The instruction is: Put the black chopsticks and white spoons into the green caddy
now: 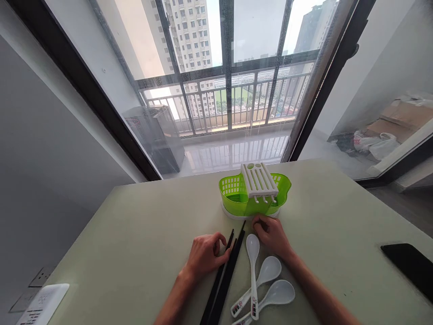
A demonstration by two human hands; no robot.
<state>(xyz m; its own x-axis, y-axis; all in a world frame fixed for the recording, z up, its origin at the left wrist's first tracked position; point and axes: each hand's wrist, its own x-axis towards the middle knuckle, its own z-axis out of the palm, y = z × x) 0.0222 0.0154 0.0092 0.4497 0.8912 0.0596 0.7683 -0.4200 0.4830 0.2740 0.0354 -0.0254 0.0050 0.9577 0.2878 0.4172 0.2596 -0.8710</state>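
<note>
Black chopsticks lie in a bundle on the table, their thin tips pointing toward the rack. Beside them on the left rests my left hand; its fingers are bent, with a gap between index finger and thumb, and the thumb tip reaches the chopsticks' edge. My right hand is loosely closed at the front foot of a green basket rack, and I see nothing held in it. On the rack sits a white slotted holder with small hooks. Three white spoons lie partly crossed between the chopsticks and my right forearm.
A black phone-like object lies at the table's right side. A white printed sheet or card is at the lower left, near a wall socket. Beyond the table's far edge stands a glass door with a balcony behind it.
</note>
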